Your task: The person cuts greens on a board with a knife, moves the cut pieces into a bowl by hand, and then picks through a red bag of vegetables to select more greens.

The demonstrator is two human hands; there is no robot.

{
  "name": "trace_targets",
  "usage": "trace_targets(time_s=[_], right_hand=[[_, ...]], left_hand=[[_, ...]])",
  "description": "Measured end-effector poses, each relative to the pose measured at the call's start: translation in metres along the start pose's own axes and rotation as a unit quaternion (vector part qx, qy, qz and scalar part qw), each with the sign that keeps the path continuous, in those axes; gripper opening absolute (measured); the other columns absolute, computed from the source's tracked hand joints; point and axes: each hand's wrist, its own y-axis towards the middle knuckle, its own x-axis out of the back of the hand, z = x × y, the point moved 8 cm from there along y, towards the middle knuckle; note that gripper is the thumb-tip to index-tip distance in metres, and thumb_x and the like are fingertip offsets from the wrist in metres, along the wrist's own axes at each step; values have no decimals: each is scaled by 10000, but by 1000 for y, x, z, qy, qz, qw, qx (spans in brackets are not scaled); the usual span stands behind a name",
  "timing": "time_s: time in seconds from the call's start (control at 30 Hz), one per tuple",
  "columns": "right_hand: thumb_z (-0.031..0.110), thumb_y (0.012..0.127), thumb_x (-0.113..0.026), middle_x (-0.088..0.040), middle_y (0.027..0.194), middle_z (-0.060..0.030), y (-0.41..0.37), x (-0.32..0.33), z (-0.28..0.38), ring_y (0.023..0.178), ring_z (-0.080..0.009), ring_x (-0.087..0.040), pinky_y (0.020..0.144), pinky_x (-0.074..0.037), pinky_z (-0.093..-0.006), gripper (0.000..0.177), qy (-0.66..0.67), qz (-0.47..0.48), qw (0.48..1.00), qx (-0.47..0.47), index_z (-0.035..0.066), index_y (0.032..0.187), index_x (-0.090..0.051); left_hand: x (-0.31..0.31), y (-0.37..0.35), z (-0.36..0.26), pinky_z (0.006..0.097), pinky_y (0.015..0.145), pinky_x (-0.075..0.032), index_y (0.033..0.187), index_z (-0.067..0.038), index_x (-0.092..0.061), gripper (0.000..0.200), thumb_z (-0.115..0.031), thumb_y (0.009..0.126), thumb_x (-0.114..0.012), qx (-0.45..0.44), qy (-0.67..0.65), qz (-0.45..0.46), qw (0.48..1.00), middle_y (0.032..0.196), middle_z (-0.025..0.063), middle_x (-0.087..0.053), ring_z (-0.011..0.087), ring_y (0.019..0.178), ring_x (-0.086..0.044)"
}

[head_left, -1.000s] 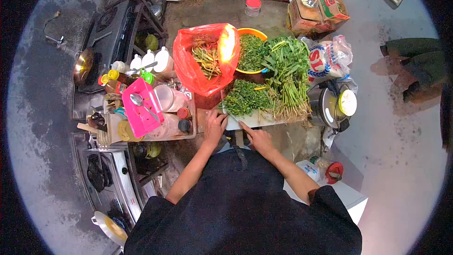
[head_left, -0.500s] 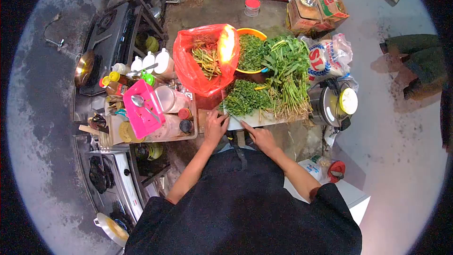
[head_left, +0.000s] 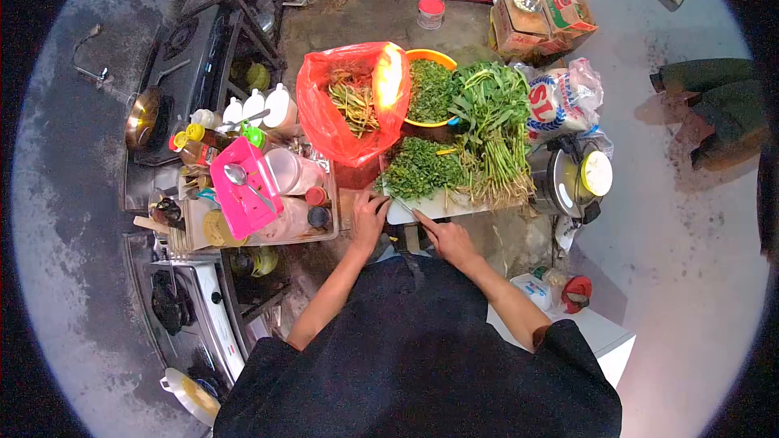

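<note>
A knife (head_left: 407, 208) is held in my right hand (head_left: 452, 242), its blade pointing left over the near edge of the white cutting board (head_left: 442, 206). My left hand (head_left: 367, 223) rests at the board's left corner with bent fingers close to the knife tip. Whatever those fingers hold, if anything, is too small to make out. Chopped green leaves (head_left: 422, 169) are heaped on the board just beyond both hands. To their right lies a large bunch of leafy greens (head_left: 495, 126), stems and roots toward me.
A red plastic bag (head_left: 324, 126) of scraps and a yellow-rimmed bowl (head_left: 432, 55) of chopped greens stand behind the board. On the left, a pink tray (head_left: 235, 209) with a spoon tops a bin of jars. A rice cooker (head_left: 560, 186) stands right. Another person's legs (head_left: 714, 105) show far right.
Both hands stay in nearly the same place, with the right hand and knife shifted very slightly. The whole view has moved a little to the left.
</note>
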Motion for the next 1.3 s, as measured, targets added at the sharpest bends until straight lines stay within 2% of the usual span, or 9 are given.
trace_targets(time_s=[0.2, 0.27, 0.5, 0.57, 0.83, 0.9, 1.1, 1.3], right_hand=[[257, 978, -565, -677, 736, -192, 2, -3, 6, 646, -410, -671, 611, -561, -552, 642, -9, 1, 1000, -11, 389, 1549, -304], [217, 973, -557, -645, 696, -221, 8, 1, 10, 629, -435, -647, 616, -538, -547, 629, 42, -77, 996, 15, 439, 1523, -348], [224, 978, -557, -650, 719, -230, 2, -10, -5, 657, -439, -651, 630, -531, -559, 643, 21, -27, 999, 3, 436, 1537, -320], [224, 965, -577, -674, 731, -190, -2, -13, -10, 645, -415, -664, 621, -556, -548, 674, -10, -4, 1000, 2, 418, 1546, -296], [241, 977, -567, -670, 731, -208, 3, 10, 1, 661, -424, -667, 634, -560, -549, 671, 25, -26, 999, 8, 422, 1552, -273], [242, 977, -568, -670, 727, -205, -1, 8, 2, 663, -420, -670, 632, -561, -546, 675, 17, -28, 999, 9, 423, 1554, -269], [240, 974, -570, -662, 688, -186, -7, 1, 1, 641, -402, -671, 609, -559, -545, 685, -3, -16, 1000, 11, 434, 1555, -263], [252, 971, -566, -672, 723, -193, 4, -9, 4, 651, -427, -663, 627, -558, -550, 677, -4, -19, 999, -26, 448, 1548, -271]], left_hand=[[-7, -2, 4, 431, 828, -492, 927, -10, -747, 135, -108, 836, -728, -45, -7, 2, 999, 906, 139, -633, 332, 911, -603], [-7, -2, 1, 431, 829, -492, 924, -11, -743, 130, -107, 838, -724, -40, 0, 4, 999, 906, 139, -634, 335, 908, -605], [-2, -4, -3, 441, 818, -493, 922, -21, -738, 125, -116, 844, -720, -31, 10, -11, 999, 911, 132, -641, 349, 891, -611], [-3, -5, 0, 442, 816, -492, 925, -25, -740, 122, -111, 841, -722, -32, 10, -14, 999, 912, 129, -641, 349, 890, -610], [-2, -5, -12, 432, 811, -490, 985, -15, -747, 167, -73, 832, -718, -54, 12, 3, 998, 923, 127, -635, 342, 887, -604], [-8, -6, -3, 433, 818, -491, 996, -6, -749, 181, -74, 832, -713, -27, -6, 13, 1000, 921, 133, -644, 342, 903, -604], [-16, -6, 9, 435, 861, -495, 957, -14, -756, 144, -65, 830, -709, 6, -8, 18, 1000, 911, 155, -658, 337, 941, -615], [-14, -4, 6, 442, 897, -484, 942, -19, -757, 140, -67, 818, -713, -2, -15, 27, 1000, 909, 156, -653, 344, 967, -603]])
